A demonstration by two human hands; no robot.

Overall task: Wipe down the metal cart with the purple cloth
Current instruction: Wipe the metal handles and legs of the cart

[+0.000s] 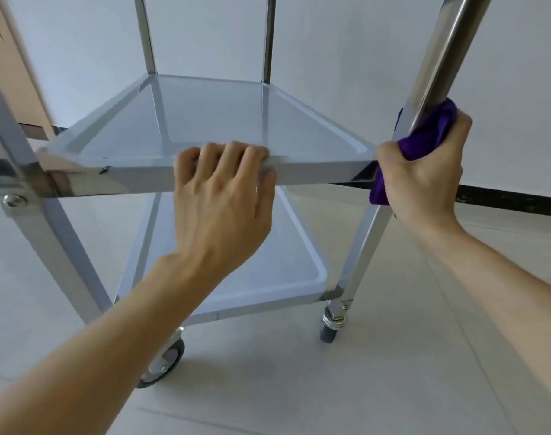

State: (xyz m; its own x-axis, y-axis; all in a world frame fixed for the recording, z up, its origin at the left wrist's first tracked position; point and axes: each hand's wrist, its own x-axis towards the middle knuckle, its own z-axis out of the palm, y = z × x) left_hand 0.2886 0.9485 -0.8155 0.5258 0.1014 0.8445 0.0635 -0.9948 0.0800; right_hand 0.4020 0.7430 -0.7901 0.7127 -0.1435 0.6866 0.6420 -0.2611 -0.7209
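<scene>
Nearest, the left hand (219, 196) curls over the front rim of the metal cart (315, 172)'s middle shelf to steady what likely rolls freely, while the right hand (424, 171) wraps the soft, pliable purple cloth (424, 136) around the slick front-right post.

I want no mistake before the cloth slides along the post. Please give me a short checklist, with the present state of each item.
1. Purple cloth wrapped round the right front post: ok.
2. Right hand grips the cloth: ok.
3. Left hand holds the middle shelf rim to steady the cart: ok.
4. Post above the cloth free of obstacles: ok.
5. Caster locked: cannot tell.
</scene>
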